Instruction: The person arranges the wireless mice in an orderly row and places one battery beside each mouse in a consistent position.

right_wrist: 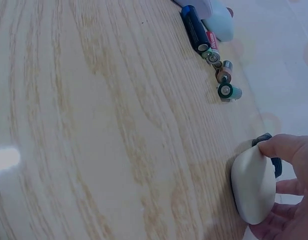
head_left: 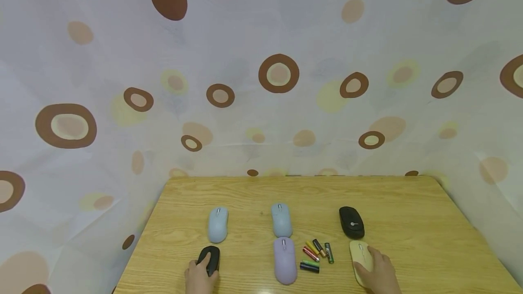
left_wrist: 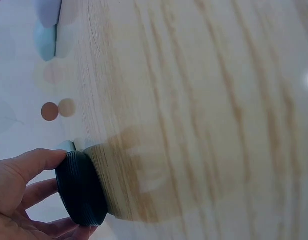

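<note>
My left hand (head_left: 199, 279) holds a black computer mouse (head_left: 213, 263) at the front left of the table, thumb and fingers along its sides. In the left wrist view the thumb lies at one edge of that black mouse (left_wrist: 81, 190), with fingers curled beyond it. At the front right, my right hand (head_left: 381, 273) grips a pale yellow mouse (head_left: 359, 252) between thumb and fingers. The right wrist view shows this yellow mouse (right_wrist: 253, 185) close over the wood, the thumb (right_wrist: 281, 146) at its near end.
Behind the hands stand a light blue mouse (head_left: 218, 226), another light blue mouse (head_left: 282, 221) and a black mouse (head_left: 351, 223). A lilac mouse (head_left: 284, 262) lies mid-table, with several loose batteries (head_left: 311, 253) to its right. A patterned sheet (head_left: 245, 121) surrounds the wooden table (head_left: 175, 212).
</note>
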`<state>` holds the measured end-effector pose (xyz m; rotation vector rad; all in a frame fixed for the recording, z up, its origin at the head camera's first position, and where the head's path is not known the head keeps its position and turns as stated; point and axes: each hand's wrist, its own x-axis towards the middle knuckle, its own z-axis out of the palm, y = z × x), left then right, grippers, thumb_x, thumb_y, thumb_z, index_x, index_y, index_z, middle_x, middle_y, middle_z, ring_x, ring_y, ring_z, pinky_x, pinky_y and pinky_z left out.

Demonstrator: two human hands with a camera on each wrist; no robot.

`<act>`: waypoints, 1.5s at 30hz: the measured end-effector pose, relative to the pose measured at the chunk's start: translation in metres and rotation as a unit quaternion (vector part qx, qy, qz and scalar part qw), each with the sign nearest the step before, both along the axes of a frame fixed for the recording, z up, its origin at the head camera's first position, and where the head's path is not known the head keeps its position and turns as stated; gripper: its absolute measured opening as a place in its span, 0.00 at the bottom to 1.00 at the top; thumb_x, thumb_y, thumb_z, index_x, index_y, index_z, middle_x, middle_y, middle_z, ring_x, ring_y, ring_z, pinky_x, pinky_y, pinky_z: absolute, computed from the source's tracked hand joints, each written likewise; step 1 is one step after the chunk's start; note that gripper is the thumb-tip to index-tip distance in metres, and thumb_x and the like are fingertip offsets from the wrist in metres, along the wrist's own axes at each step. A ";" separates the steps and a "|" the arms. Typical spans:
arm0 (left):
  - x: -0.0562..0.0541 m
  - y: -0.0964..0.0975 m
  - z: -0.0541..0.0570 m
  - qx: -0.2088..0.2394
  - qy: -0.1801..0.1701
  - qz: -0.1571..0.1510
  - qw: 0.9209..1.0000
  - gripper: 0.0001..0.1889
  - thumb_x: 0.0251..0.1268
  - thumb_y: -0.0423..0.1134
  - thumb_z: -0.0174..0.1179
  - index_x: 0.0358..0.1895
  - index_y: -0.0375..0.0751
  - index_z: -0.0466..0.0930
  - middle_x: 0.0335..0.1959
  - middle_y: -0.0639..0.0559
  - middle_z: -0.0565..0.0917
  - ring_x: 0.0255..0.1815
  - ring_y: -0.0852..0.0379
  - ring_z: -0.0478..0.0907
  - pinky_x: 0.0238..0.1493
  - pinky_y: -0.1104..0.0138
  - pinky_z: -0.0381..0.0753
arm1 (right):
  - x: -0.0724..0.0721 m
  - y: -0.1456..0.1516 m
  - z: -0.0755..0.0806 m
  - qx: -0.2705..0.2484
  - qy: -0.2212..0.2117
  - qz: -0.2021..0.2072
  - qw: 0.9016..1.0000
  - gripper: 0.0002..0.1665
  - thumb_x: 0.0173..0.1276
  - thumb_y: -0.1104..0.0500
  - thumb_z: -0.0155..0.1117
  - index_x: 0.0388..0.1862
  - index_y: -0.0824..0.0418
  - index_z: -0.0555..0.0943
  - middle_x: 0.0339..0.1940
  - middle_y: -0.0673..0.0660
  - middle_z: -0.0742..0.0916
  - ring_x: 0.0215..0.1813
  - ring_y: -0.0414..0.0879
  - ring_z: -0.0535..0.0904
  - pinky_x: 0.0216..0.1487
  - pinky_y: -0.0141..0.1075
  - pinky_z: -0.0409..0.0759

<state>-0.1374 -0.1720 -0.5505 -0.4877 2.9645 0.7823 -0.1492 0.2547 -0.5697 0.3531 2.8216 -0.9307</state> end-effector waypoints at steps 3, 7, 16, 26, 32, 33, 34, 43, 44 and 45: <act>-0.001 0.000 0.000 0.004 -0.003 0.001 1.000 0.27 0.46 0.35 0.68 0.53 0.32 0.76 0.40 0.26 0.72 0.39 0.32 0.71 0.41 0.47 0.73 | 0.000 -0.003 0.004 0.014 0.000 -0.003 1.000 0.50 0.59 0.39 0.60 0.61 0.78 0.57 0.52 0.83 0.66 0.52 0.75 0.65 0.50 0.62 0.66; -0.001 0.000 0.002 0.012 -0.015 -0.001 1.000 0.27 0.46 0.35 0.68 0.54 0.31 0.75 0.40 0.26 0.72 0.39 0.32 0.72 0.40 0.48 0.74 | -0.003 -0.011 0.015 0.028 0.039 -0.012 0.999 0.39 0.62 0.51 0.59 0.61 0.76 0.58 0.53 0.82 0.66 0.54 0.76 0.63 0.51 0.63 0.65; -0.002 -0.001 0.002 0.021 -0.029 -0.004 0.999 0.28 0.47 0.36 0.67 0.55 0.31 0.75 0.40 0.26 0.71 0.40 0.33 0.72 0.39 0.49 0.75 | -0.015 -0.041 0.032 0.000 0.119 0.074 0.990 0.26 0.59 0.70 0.55 0.58 0.70 0.69 0.52 0.72 0.73 0.47 0.62 0.74 0.44 0.51 0.76; -0.001 -0.002 0.002 0.022 -0.024 -0.001 0.999 0.28 0.47 0.36 0.67 0.55 0.32 0.75 0.41 0.26 0.71 0.41 0.33 0.72 0.40 0.48 0.75 | -0.029 -0.059 0.021 0.000 0.053 0.136 0.989 0.29 0.49 0.72 0.64 0.54 0.72 0.72 0.48 0.73 0.75 0.38 0.56 0.77 0.31 0.43 0.78; -0.002 -0.003 0.000 0.023 -0.031 -0.002 0.999 0.28 0.48 0.37 0.67 0.55 0.33 0.75 0.41 0.27 0.71 0.41 0.33 0.72 0.40 0.49 0.75 | -0.030 -0.063 0.015 0.004 0.040 0.151 0.988 0.30 0.47 0.71 0.66 0.53 0.72 0.73 0.40 0.65 0.77 0.35 0.49 0.73 0.35 0.46 0.77; -0.002 -0.003 0.000 0.024 -0.031 -0.003 0.999 0.28 0.48 0.37 0.67 0.55 0.33 0.75 0.41 0.27 0.71 0.41 0.33 0.72 0.40 0.49 0.75 | -0.030 -0.063 0.015 0.000 0.040 0.153 0.987 0.29 0.48 0.71 0.66 0.53 0.72 0.73 0.39 0.63 0.77 0.34 0.48 0.72 0.35 0.45 0.76; -0.002 -0.003 0.000 0.024 -0.031 -0.004 0.999 0.28 0.48 0.37 0.67 0.55 0.32 0.75 0.41 0.27 0.71 0.41 0.33 0.72 0.40 0.49 0.75 | -0.031 -0.064 0.014 -0.002 0.038 0.153 0.988 0.29 0.48 0.71 0.65 0.52 0.71 0.73 0.38 0.62 0.76 0.34 0.48 0.71 0.34 0.44 0.76; -0.001 -0.002 0.003 0.025 -0.037 -0.002 0.999 0.28 0.49 0.36 0.67 0.56 0.32 0.74 0.41 0.27 0.71 0.42 0.33 0.71 0.41 0.49 0.74 | -0.030 -0.066 0.012 -0.004 0.035 0.152 0.988 0.27 0.48 0.70 0.67 0.50 0.67 0.74 0.35 0.59 0.76 0.33 0.47 0.71 0.33 0.43 0.75; -0.001 -0.002 0.003 0.025 -0.036 -0.002 0.999 0.27 0.49 0.36 0.67 0.56 0.32 0.74 0.41 0.27 0.71 0.41 0.32 0.71 0.41 0.49 0.74 | -0.030 -0.067 0.012 -0.003 0.036 0.152 0.988 0.27 0.48 0.69 0.67 0.50 0.68 0.74 0.36 0.60 0.77 0.33 0.47 0.71 0.33 0.43 0.75; -0.001 -0.002 0.004 0.025 -0.035 -0.002 0.999 0.27 0.49 0.36 0.67 0.56 0.32 0.74 0.41 0.27 0.71 0.41 0.32 0.71 0.41 0.48 0.74 | -0.030 -0.067 0.012 -0.001 0.036 0.151 0.988 0.27 0.48 0.69 0.67 0.50 0.68 0.74 0.37 0.61 0.77 0.32 0.47 0.72 0.33 0.43 0.75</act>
